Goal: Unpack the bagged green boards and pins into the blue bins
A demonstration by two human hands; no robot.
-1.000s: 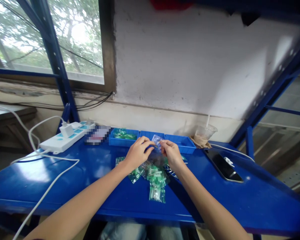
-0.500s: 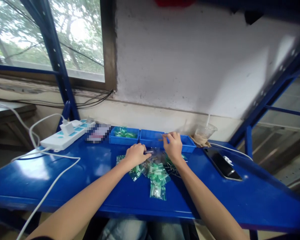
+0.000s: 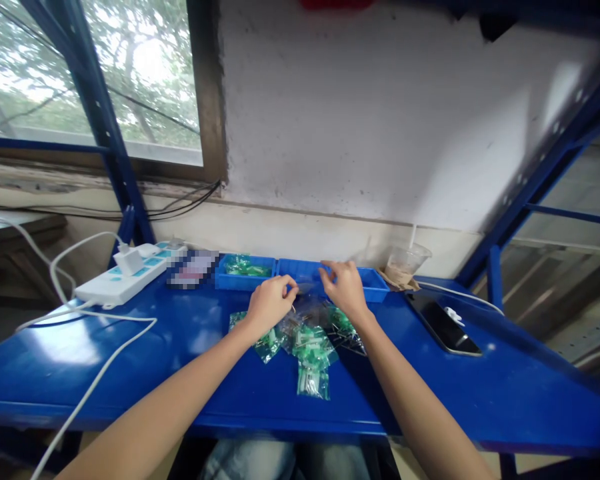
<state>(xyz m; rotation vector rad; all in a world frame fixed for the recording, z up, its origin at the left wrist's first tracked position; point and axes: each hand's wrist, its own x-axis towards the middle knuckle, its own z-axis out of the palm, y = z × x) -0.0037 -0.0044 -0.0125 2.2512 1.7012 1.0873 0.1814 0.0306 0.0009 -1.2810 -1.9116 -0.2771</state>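
My left hand (image 3: 273, 303) is closed in a pinch above the left side of a pile of small clear bags; a thin clear bag seems to show at its fingertips. My right hand (image 3: 344, 285) is held over the front of the blue bins, thumb and fingers apart, with nothing visible between them. Between and below the hands lie green-and-white bagged packets (image 3: 313, 347) on the blue table (image 3: 220, 393). Thin dark sticks (image 3: 349, 339) with green bags lie beside my right wrist. Green packets (image 3: 247, 266) fill the left blue bin (image 3: 243, 283).
A white power strip (image 3: 115, 283) with cables and a blurred-out item (image 3: 194, 268) are at the left. At the right are a plastic cup (image 3: 405, 261) with a straw, a black phone (image 3: 443, 323) and a small white object (image 3: 454, 316).
The thin brownish item in my right hand is no longer seen, and its fingers have parted. My left fingers have drawn together and risen slightly. The view has shifted slightly.
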